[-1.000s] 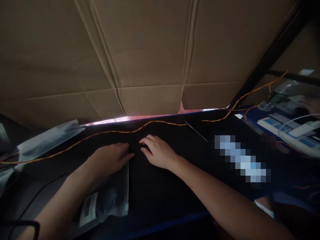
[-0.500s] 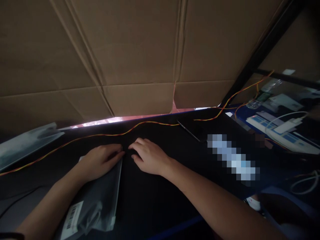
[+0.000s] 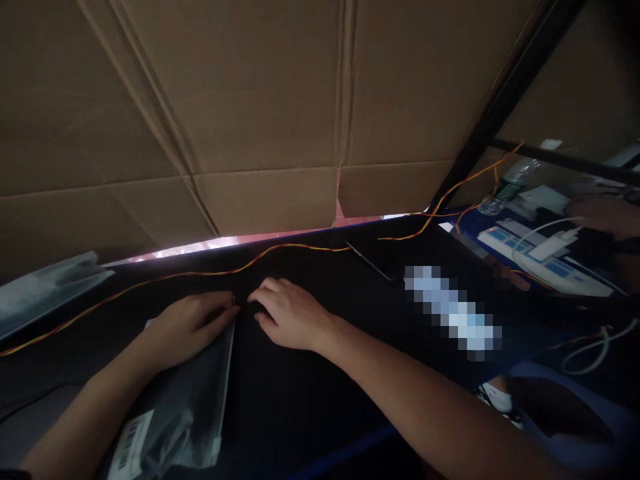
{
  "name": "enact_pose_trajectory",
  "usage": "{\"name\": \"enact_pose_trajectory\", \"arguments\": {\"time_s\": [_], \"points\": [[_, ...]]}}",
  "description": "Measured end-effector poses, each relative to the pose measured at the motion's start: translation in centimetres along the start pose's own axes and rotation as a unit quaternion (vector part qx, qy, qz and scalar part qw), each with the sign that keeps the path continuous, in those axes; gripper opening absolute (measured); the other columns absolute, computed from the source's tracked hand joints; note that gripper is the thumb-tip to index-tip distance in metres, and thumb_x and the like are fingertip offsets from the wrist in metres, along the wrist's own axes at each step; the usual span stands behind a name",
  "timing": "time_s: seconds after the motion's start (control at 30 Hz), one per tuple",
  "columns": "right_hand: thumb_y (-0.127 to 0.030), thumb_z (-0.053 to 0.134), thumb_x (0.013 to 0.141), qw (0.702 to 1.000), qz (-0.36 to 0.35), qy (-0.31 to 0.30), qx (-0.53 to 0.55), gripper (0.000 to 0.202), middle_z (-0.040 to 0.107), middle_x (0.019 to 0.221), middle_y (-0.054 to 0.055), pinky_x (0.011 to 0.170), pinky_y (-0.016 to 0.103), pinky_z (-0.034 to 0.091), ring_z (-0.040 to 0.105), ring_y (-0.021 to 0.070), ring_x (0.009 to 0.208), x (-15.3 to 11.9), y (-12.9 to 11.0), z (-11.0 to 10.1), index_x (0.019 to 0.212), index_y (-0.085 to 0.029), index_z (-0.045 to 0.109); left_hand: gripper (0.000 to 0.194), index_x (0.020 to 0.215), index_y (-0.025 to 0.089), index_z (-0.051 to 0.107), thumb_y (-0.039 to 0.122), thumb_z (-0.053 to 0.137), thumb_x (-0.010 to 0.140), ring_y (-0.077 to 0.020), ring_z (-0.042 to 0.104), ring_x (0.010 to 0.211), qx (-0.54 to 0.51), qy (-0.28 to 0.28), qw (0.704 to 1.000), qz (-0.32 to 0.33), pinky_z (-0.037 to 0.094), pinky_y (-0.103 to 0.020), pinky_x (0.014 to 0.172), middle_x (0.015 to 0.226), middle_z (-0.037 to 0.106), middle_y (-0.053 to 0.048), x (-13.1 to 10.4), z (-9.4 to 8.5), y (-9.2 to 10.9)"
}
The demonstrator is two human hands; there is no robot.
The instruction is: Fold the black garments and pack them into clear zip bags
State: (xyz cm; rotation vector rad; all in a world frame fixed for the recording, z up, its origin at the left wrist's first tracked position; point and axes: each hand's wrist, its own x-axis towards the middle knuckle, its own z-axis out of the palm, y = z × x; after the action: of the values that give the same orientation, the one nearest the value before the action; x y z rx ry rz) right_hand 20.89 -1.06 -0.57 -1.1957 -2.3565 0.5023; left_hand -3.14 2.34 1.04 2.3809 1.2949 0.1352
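A clear plastic zip bag [image 3: 200, 387] with a white barcode label [image 3: 131, 445] lies on the dark tabletop at lower left. My left hand [image 3: 193, 327] rests over its far end, thumb and fingertips coming together at the corner by the zip edge. Just right of the bag, my right hand [image 3: 287, 313] lies on the tabletop with fingers bent and the thumb apart, holding nothing. A small gap separates the two hands. The bag's far part is hidden under my left hand.
Cardboard [image 3: 265, 100] walls the back. A red-yellow twisted wire [image 3: 200, 273] crosses behind my hands. Another plastic bag [image 3: 45, 293] lies far left. To the right are a dark flat device [image 3: 373, 257], a blurred-out patch, a power strip [image 3: 545, 260], a bottle [image 3: 510, 187] and another person's hand [image 3: 613, 217].
The view has turned slightly right, so everything sits a little further left. Both hands keep their places by the bag. Another person's hand has come in at the right edge.
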Motion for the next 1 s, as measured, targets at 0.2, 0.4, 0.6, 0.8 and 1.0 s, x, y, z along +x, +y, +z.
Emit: {"name": "enact_pose_trajectory", "arguments": {"time_s": [0.2, 0.4, 0.6, 0.8, 1.0], "points": [[-0.021, 0.061, 0.104, 1.0, 0.001, 0.003, 0.009, 0.025, 0.071, 0.131, 0.011, 0.103, 0.046, 0.056, 0.067, 0.0268, 0.116, -0.1, 0.3, 0.4, 0.128, -0.02, 0.07, 0.04, 0.084, 0.021, 0.06, 0.046, 0.043, 0.11, -0.0201, 0.063, 0.077, 0.0, 0.001, 1.0, 0.005, 0.042, -0.032, 0.075, 0.08, 0.067, 0.001, 0.1, 0.1, -0.4], [-0.018, 0.064, 0.103, 0.998, -0.007, 0.033, 0.05, 0.023, 0.073, 0.13, 0.008, 0.093, 0.035, 0.058, 0.072, 0.0207, 0.109, -1.0, -0.8, -3.0, 0.125, -0.02, 0.071, 0.037, 0.085, 0.021, 0.06, 0.043, 0.042, 0.11, -0.0194, 0.064, 0.079, 0.003, 0.002, 1.0, 0.011, 0.043, -0.032, 0.077, 0.081, 0.067, 0.002, 0.0, 0.0, -0.2], [-0.04, 0.063, 0.104, 0.956, 0.131, 0.254, 0.06, 0.021, 0.078, 0.116, 0.006, 0.084, 0.035, 0.06, 0.074, 0.0225, 0.103, -12.2, 3.2, -12.9, 0.114, -0.028, 0.078, 0.04, 0.081, 0.022, 0.056, 0.045, 0.042, 0.111, -0.0194, 0.063, 0.075, 0.012, 0.008, 1.0, 0.014, 0.043, -0.033, 0.074, 0.076, 0.064, 0.002, -0.1, -0.1, -0.3], [-0.06, 0.073, 0.085, 0.869, 0.38, 0.317, 0.032, 0.042, 0.081, 0.094, 0.011, 0.067, 0.039, 0.06, 0.075, 0.0277, 0.081, -25.9, 12.7, -15.0, 0.102, -0.022, 0.08, 0.042, 0.08, 0.024, 0.059, 0.051, 0.044, 0.108, -0.0214, 0.066, 0.074, 0.013, 0.011, 1.0, 0.022, 0.045, -0.037, 0.073, 0.077, 0.068, -0.002, 0.1, 0.2, -1.1], [-0.059, 0.073, 0.088, 0.873, 0.405, 0.257, 0.083, 0.05, 0.077, 0.102, 0.008, 0.072, 0.038, 0.059, 0.074, 0.0269, 0.086, -29.8, 14.2, -12.9, 0.126, -0.028, 0.077, 0.046, 0.079, 0.024, 0.06, 0.057, 0.041, 0.105, -0.0236, 0.068, 0.075, 0.019, 0.016, 1.0, 0.019, 0.047, -0.038, 0.073, 0.078, 0.07, -0.003, 0.3, 0.6, -1.7]]}}
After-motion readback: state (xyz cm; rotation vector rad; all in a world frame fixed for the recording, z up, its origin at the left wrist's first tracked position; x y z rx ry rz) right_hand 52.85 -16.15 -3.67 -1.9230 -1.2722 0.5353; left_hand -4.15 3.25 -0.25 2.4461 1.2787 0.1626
